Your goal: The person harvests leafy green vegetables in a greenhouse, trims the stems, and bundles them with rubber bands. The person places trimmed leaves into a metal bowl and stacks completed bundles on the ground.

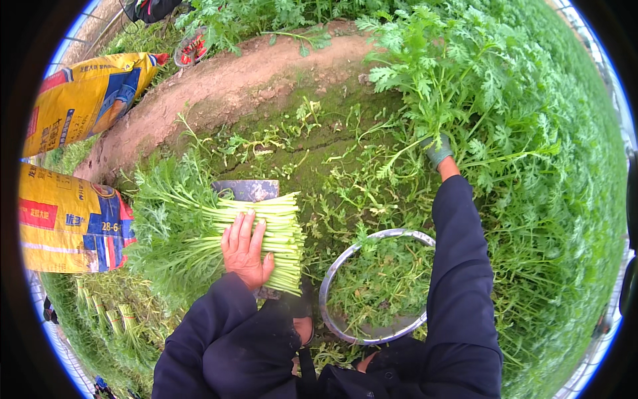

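Observation:
My bare left hand (246,252) lies across a thick bundle of cut leafy green stems (279,234), holding it down with the fingers side by side. The stem ends are lined up to the right, and the feathery leaves spread left. A flat dark plate (249,189) shows from beneath the bundle. My right hand (439,151), in a grey-green glove, reaches low into standing leafy plants (438,85). Foliage hides its fingers, so its grip on any stems cannot be made out.
A round metal-rimmed basin (326,284) holding loose greens stands between my legs and right arm. Two yellow printed sacks (89,99) lie at left. Several tied bundles (114,321) lie lower left. A bare earth ridge (279,65) curves behind. Red items fill a small clear container (192,50).

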A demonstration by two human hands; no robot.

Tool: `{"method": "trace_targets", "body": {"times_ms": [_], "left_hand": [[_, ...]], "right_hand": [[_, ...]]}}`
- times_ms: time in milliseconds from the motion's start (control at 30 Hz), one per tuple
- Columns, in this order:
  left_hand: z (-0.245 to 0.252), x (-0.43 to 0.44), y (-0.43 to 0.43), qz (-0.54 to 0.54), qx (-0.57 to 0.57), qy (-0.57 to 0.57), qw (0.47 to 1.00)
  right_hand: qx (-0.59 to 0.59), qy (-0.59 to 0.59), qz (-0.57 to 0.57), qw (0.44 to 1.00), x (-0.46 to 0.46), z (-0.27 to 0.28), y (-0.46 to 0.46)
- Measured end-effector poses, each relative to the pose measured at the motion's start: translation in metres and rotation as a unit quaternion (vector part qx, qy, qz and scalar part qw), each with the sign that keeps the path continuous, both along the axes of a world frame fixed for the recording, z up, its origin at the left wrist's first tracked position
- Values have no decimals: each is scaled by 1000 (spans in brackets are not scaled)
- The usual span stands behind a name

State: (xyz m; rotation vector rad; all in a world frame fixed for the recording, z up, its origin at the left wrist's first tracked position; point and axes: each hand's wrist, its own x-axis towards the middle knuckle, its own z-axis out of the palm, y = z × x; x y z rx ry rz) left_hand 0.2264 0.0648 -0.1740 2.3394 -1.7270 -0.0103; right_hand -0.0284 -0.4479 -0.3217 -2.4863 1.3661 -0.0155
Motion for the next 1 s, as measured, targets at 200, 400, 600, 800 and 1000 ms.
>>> {"method": "trace_targets", "body": {"times_ms": [200,400,600,800,1000], "left_hand": [[1,-1,0,2,2,-3,1000],[0,0,0,-4,-12,-5,1000],[0,-1,0,10,5,7,1000],[1,0,0,1,-1,2,1000],[-3,2,1,-3,-2,-11,1000]], "right_hand": [[-23,151,106,983,-1,8,1],[12,251,6,968,10,35,11],[18,25,-151,988,-3,74,-3],[187,-304,-317,879,33,66,8],[19,71,-109,991,81,38,3]]}}
